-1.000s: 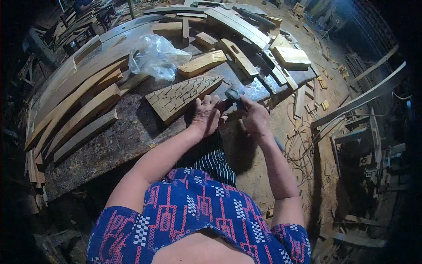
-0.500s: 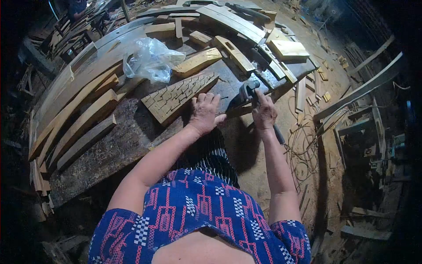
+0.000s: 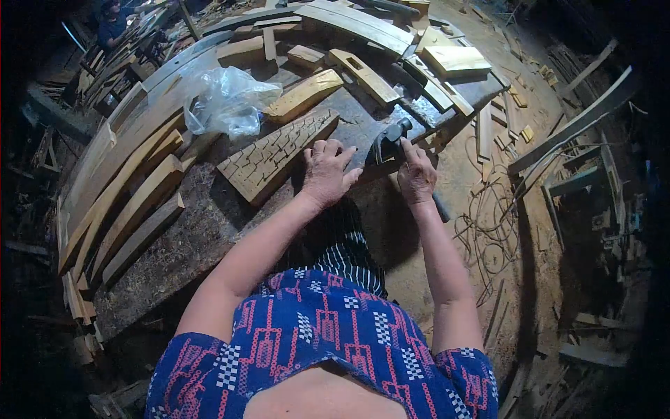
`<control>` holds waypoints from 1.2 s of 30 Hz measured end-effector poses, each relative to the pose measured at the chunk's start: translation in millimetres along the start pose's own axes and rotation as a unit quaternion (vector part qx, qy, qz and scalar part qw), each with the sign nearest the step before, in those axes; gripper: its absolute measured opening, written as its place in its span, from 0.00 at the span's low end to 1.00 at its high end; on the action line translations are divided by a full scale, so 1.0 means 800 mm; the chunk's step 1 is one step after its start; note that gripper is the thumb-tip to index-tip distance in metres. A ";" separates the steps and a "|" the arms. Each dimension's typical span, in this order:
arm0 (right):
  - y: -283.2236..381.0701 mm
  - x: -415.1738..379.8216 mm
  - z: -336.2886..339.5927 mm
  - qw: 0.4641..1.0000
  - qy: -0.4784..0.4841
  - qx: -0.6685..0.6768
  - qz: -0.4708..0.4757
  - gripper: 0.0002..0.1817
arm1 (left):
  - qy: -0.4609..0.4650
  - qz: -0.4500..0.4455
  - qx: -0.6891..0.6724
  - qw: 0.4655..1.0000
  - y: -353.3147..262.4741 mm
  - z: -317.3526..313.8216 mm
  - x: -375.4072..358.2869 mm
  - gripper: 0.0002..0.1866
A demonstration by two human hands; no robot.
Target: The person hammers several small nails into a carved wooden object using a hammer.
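My right hand (image 3: 417,176) is wrapped around the handle of a claw hammer (image 3: 396,130), whose dark head is up near the table edge and whose handle end sticks out below my palm. My left hand (image 3: 324,173) lies with its fingers spread at the table's near edge, beside a wedge-shaped wooden block (image 3: 279,153). Short dark broken lines cover the top of that block. By my left index fingertip there is a small dark spot, too small to name.
Curved wooden pieces (image 3: 143,209) line the left of the worktable (image 3: 174,262). A clear plastic bag (image 3: 234,101) and several cut wood blocks (image 3: 303,96) lie behind the wedge. Tangled cord (image 3: 488,230) is on the floor at right. Another person (image 3: 112,28) is far back left.
The view has shifted slightly, so the table's contents sit a little further left. The hammer head has turned to show its face and claw. Both hands stay in nearly the same place.
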State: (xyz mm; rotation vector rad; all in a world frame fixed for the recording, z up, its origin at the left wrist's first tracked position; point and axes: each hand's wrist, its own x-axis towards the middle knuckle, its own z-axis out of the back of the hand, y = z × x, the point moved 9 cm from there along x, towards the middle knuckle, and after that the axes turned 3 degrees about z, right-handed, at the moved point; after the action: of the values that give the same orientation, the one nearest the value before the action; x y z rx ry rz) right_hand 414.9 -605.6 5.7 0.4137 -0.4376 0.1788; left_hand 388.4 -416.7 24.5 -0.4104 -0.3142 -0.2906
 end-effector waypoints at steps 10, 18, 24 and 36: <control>0.002 0.000 0.003 1.000 0.014 0.009 -0.022 0.30 | -0.035 -0.013 -0.033 0.999 0.003 0.004 -0.005 0.24; 0.001 0.001 0.005 0.999 0.013 0.010 -0.028 0.29 | -0.074 -0.021 -0.040 0.996 0.004 0.008 -0.008 0.19; 0.004 0.000 0.004 0.999 0.019 0.028 -0.034 0.30 | -0.078 0.025 -0.043 0.996 0.018 0.000 0.000 0.14; 0.004 -0.002 0.000 0.999 0.001 0.032 0.005 0.31 | -0.041 0.093 -0.021 0.995 0.027 -0.029 0.043 0.10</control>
State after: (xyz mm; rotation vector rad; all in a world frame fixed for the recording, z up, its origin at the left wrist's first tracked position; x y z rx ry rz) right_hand 412.6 -602.6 6.2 0.4743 -0.4322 0.2045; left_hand 432.6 -415.2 8.9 -0.4911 -0.3490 -0.0991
